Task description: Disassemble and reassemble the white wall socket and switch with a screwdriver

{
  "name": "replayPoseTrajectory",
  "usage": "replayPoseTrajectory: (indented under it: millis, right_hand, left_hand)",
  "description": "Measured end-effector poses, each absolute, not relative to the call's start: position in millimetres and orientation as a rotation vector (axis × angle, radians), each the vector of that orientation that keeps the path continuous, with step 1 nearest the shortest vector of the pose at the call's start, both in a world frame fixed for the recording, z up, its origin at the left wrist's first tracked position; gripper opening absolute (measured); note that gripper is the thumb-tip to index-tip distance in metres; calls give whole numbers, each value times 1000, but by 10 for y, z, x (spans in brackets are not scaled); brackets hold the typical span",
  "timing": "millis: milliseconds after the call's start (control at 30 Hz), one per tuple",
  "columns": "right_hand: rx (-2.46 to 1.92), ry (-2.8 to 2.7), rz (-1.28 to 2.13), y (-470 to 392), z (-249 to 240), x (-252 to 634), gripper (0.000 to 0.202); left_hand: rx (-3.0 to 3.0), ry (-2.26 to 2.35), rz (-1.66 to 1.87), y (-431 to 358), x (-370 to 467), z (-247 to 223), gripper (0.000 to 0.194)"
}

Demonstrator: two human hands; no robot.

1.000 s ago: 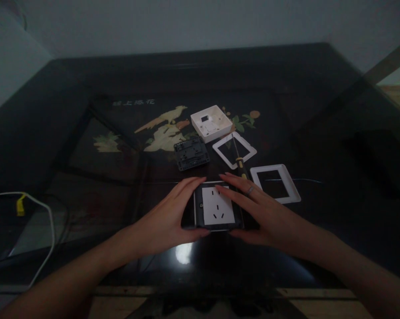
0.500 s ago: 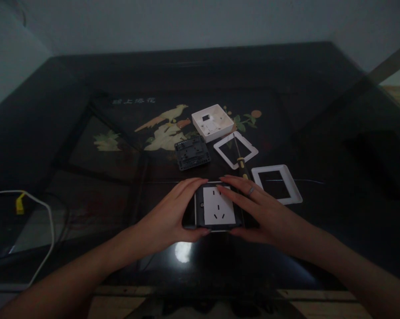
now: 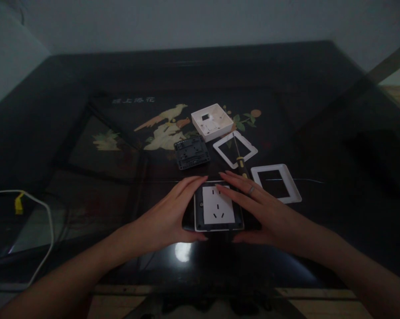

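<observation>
A wall socket point(image 3: 218, 208) with a white slotted face and a dark surround lies in front of me, seated in a white-edged box whose rim shows around it. My left hand point(image 3: 176, 212) is curved around its left side, fingertips at the far edge and thumb at the near edge. Around the right side is my right hand point(image 3: 259, 208), with a ring on one finger; its fingers rest over the far edge and top of the face, its thumb by the near edge. A screw head point(image 3: 201, 204) shows on the surround's left. Whether the thumbs press the box is hard to see.
Beyond the hands lie a dark socket plate point(image 3: 191, 153), an open white mounting box point(image 3: 216, 133) and two white cover frames point(image 3: 291, 184). A screwdriver point(image 3: 240, 164) leans across the farther frame. On the left, a white cable point(image 3: 50, 221) with a yellow tag point(image 3: 18, 204) runs over the glossy black table point(image 3: 87, 248).
Both thumbs have slid slightly down from the socket's near edge, so more of its white rim shows. My fingers keep nearly the same place, and the loose parts have not moved.
</observation>
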State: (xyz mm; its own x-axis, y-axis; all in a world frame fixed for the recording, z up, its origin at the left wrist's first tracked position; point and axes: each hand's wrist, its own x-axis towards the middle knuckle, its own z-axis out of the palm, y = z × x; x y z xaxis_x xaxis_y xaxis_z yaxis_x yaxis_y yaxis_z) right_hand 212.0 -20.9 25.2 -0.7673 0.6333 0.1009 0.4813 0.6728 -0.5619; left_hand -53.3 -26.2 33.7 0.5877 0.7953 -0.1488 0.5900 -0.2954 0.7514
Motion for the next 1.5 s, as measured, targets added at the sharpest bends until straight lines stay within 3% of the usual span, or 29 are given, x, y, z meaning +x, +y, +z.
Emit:
replayPoseTrajectory:
  millis: [267,667,1233,1500]
  right_hand:
    - [-886,-2560,768,-214,282,2130,81]
    - [-884,-2574,713,-193,287,2095,68]
    - [-835,-2540,879,-155,279,2112,71]
    - [-893,-2505,959,-99,338,2196,88]
  left_hand:
    - [2022,1092,370,-258,-520,320,91]
    - [2129,1076,444,-280,-520,240,89]
    - [2178,1057,452,-260,-525,216,93]
    - [2118,1096,409,-262,-506,253,90]
